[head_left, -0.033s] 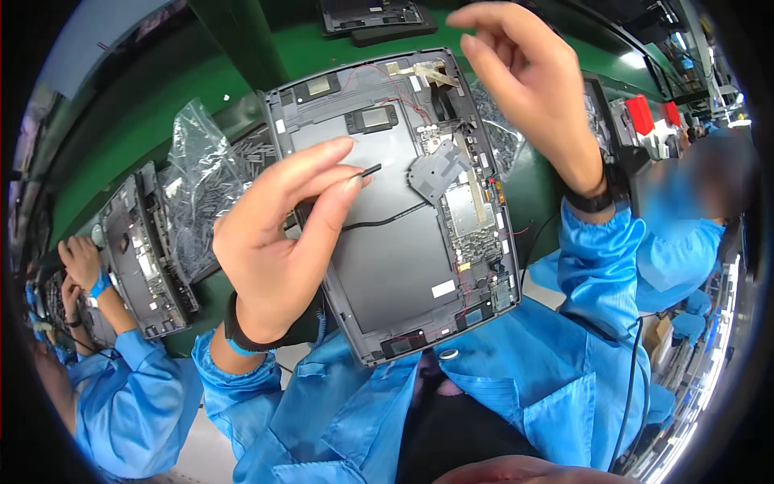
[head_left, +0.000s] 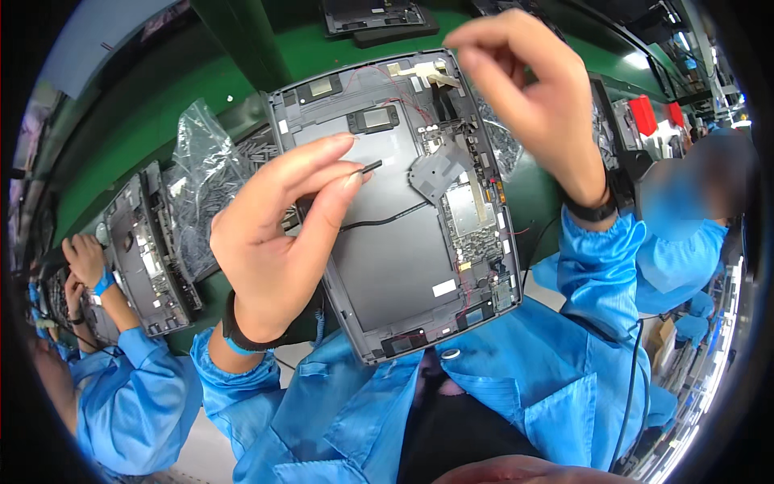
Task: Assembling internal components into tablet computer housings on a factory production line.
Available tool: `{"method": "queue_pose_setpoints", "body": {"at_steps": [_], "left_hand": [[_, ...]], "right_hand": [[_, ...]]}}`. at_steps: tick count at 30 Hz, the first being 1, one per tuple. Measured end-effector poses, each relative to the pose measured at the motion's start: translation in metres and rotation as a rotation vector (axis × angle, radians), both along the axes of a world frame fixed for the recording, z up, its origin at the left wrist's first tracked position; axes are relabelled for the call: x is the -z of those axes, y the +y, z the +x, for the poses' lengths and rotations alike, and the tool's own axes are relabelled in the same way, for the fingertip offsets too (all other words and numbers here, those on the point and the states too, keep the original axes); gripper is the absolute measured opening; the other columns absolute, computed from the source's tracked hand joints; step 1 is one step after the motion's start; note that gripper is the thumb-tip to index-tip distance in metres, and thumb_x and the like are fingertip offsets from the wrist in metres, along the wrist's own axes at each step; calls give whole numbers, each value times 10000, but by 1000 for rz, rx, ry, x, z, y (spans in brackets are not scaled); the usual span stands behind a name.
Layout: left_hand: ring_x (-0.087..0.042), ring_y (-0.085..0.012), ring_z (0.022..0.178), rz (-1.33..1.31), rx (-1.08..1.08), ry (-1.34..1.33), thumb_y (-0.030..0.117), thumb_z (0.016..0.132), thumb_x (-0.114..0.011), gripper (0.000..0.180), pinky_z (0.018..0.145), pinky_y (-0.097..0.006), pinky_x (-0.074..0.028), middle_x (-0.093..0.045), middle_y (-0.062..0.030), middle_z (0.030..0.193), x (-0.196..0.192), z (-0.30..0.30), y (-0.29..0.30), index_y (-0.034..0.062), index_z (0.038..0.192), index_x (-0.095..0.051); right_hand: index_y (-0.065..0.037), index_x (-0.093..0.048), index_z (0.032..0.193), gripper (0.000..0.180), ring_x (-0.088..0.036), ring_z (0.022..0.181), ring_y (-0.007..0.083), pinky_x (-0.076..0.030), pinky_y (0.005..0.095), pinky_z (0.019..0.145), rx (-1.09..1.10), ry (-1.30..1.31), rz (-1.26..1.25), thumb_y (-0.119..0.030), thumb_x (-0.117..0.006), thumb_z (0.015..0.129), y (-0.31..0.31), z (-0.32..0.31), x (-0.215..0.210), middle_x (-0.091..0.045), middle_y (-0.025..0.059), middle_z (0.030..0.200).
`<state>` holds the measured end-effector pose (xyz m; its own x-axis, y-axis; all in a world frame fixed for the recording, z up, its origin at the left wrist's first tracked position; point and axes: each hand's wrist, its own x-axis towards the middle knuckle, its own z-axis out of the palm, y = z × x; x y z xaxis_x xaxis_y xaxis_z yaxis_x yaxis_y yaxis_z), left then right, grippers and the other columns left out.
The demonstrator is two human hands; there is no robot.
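Observation:
An opened tablet-like device (head_left: 387, 282) lies in front of me, its circuit board (head_left: 466, 211) along the right side. My left hand (head_left: 274, 234) is over its left part, thumb and forefinger pinching a short black strip (head_left: 372, 167). Beneath that hand a black cable (head_left: 387, 220) runs to a grey angular plate (head_left: 439, 172) on the board. My right hand (head_left: 548, 97) hovers by the upper right corner, thumb and forefinger drawn together near a pale tape or foil piece (head_left: 435, 74); whether they hold anything is hidden.
Left of the device, a clear plastic bag (head_left: 197, 153) contains many small dark pieces. Another opened device (head_left: 149, 266) stands farther left, near a co-worker's hands (head_left: 85, 262). A dark device (head_left: 375, 16) sits at the far edge. Red boxes (head_left: 642, 115) and another person in blue are at right.
My right hand has shifted slightly down and to the right, its thumb and forefinger closer together. The left hand keeps its pinch on the black strip, almost unmoved.

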<state>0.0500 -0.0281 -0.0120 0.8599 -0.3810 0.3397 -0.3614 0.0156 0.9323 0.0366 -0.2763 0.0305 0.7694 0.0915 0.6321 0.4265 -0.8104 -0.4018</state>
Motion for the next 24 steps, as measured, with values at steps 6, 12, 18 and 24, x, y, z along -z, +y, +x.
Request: {"method": "queue_pose_setpoints", "body": {"at_steps": [6,12,18,24], "left_hand": [[-712,-227,834,149,-82,-598,-87,753,-732,313,764,-291,-545,-723,-140,928,-21,4,-6,-25,1053,-668],[-672,-179,862,232,-32,-758,-158,773,-667,536,882,-314,-501,-693,-150,944,-35,-2,-18,-90,1270,-482],[-645,-127,819,295,-6,-577,-56,833,-664,419,772,-248,-507,-687,-98,911,-55,18,-42,-42,1237,-553],[-681,-187,727,612,46,-464,98,851,-650,185,690,-288,-528,-706,-133,818,-57,80,-44,-27,984,-683]], "right_hand": [[12,-678,1020,158,-580,796,76,-453,207,672,-343,355,457,-53,-679,876,31,-30,-1,-646,50,946],[20,-668,1045,194,-605,816,58,-493,199,702,-537,389,1192,-102,-685,895,58,-36,26,-676,38,929],[-8,-656,1033,176,-610,822,142,-516,304,747,-478,156,1194,-109,-676,891,28,-10,15,-664,80,1012],[29,-632,1105,206,-616,790,102,-511,230,734,-266,265,867,-104,-566,962,-34,19,1,-674,58,890]]}}
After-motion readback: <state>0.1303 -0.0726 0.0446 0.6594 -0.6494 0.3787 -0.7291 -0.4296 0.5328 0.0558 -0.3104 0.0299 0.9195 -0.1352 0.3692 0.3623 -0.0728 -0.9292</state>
